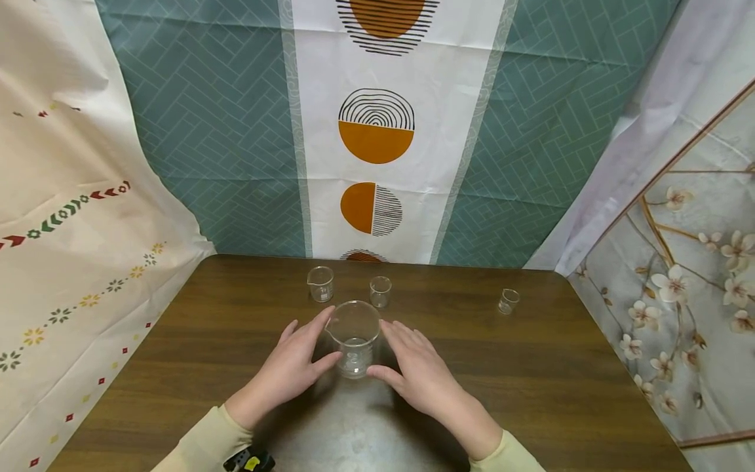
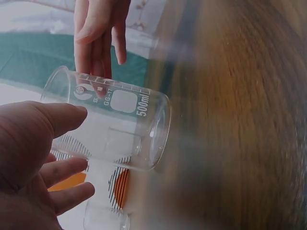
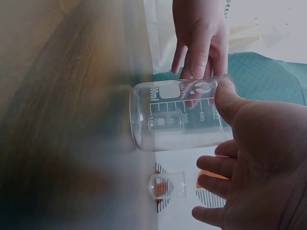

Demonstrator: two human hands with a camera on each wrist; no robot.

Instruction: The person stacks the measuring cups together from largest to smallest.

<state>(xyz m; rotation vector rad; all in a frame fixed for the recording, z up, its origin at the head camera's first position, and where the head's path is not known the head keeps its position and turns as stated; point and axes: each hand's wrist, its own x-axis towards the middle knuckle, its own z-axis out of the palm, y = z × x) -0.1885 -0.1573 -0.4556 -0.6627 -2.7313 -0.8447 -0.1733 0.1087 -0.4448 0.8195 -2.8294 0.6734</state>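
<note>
A large clear glass beaker (image 1: 356, 354) marked 500ml stands upright on the table, between my two hands. My left hand (image 1: 297, 360) is at its left side, thumb and fingers spread and relaxed, fingertips right at the glass. On the opposite side my right hand (image 1: 421, 370) mirrors it, fingers extended and thumb near the lower wall. In the left wrist view the beaker's printing (image 2: 123, 101) shows behind my left thumb. The right wrist view has my right thumb (image 3: 228, 98) overlapping the rim, the other fingers loosely spread.
Behind the large beaker stand two smaller glass beakers, one at left (image 1: 321, 285) and one nearer the middle (image 1: 380, 292). A still smaller one (image 1: 508, 301) stands farther right. The brown wooden table (image 1: 560, 380) meets a patterned curtain (image 1: 236, 131) at its back edge.
</note>
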